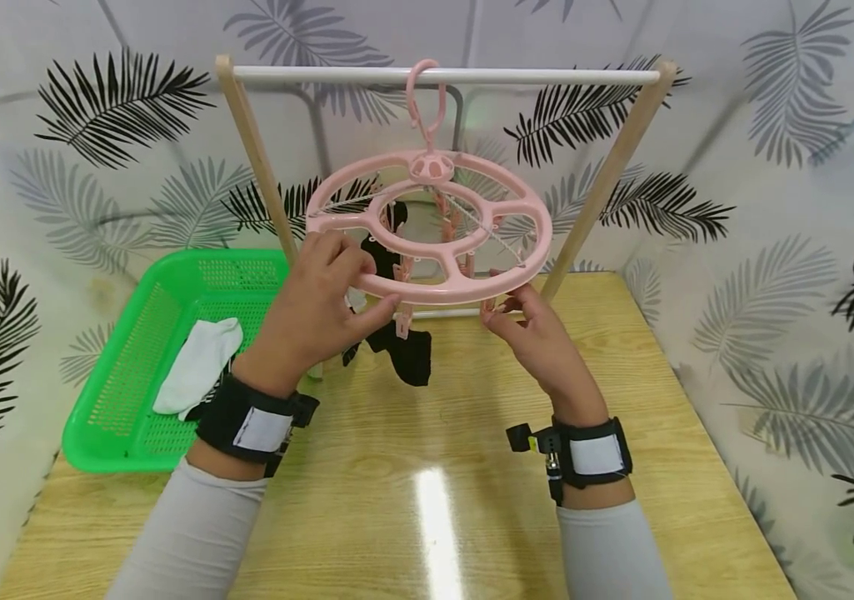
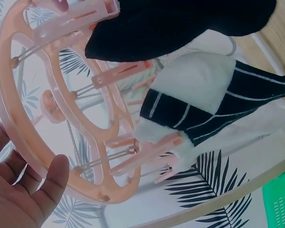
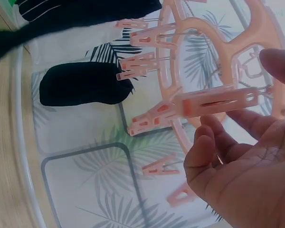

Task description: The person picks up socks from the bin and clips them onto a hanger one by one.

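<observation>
Fingers of the left hand [image 1: 314, 300] grasp the pink hanger [image 1: 437, 293] hooked on the white rail [image 1: 546, 76]; whether the right hand [image 1: 546, 342] grips a clip [image 3: 218, 100], I cannot tell; both wristbands [image 1: 227, 410] bear white patches [image 1: 262, 431]

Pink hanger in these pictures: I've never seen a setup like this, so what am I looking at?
There's no robot; a person works bare-handed. The wide picture is taken from the head, the two closer ones from small cameras on the wrists. The left hand grips the pink hanger by its rim, and the right hand is at a clip, grip unclear. The hanger hangs from a white bar, socks clipped beneath. On the wooden table stands a green basket with white cloth inside.
</observation>
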A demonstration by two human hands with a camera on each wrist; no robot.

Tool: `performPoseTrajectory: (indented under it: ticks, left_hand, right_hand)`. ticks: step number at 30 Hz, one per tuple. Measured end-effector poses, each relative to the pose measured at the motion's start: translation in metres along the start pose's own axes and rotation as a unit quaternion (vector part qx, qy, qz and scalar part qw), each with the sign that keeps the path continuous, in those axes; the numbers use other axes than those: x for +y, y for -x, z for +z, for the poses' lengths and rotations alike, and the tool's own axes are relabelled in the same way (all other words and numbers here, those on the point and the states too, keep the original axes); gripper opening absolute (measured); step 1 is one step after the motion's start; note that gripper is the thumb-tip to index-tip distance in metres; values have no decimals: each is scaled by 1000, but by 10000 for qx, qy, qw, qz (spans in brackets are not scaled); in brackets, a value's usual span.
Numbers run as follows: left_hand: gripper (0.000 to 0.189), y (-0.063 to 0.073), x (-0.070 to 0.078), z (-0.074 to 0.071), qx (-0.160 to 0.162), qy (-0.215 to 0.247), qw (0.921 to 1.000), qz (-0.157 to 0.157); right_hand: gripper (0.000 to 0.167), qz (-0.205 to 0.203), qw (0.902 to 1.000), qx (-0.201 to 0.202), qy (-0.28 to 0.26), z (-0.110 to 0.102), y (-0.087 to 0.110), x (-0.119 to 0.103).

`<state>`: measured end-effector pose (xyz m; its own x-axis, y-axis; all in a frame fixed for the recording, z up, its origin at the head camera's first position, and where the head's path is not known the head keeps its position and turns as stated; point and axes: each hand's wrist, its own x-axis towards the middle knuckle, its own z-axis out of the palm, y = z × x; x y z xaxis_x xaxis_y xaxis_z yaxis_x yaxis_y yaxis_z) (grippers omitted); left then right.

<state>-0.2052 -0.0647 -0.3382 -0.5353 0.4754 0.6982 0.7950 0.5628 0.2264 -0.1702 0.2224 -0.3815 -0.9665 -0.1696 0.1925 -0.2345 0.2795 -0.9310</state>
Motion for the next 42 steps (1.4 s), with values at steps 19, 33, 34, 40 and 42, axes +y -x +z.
performPoseTrajectory:
  ticks: [19,33,34,40,42]
  left_hand:
    - [33,-1,-10,-4,-230,328,9989,-257]
    - [30,2,-14,-5,-174,460,9984,-275]
    - [29,3,-14,-5,-149,469,9984,-277]
    - [30,7,-14,-5,-86,417,9986,-315]
    - [32,8,-14,-5,-72,371,9987,-331]
  right_hand:
    - [17,-168,9917,209,-1254,9,6,0]
    - [12,-321,9962,147,-795,17,12,-1]
    - [12,-288,9962,210,-794,18,12,-2]
    - [16,-121,9958,657,-623,23,12,-1]
    - [16,-148,9958,714,-550,24,12,-1]
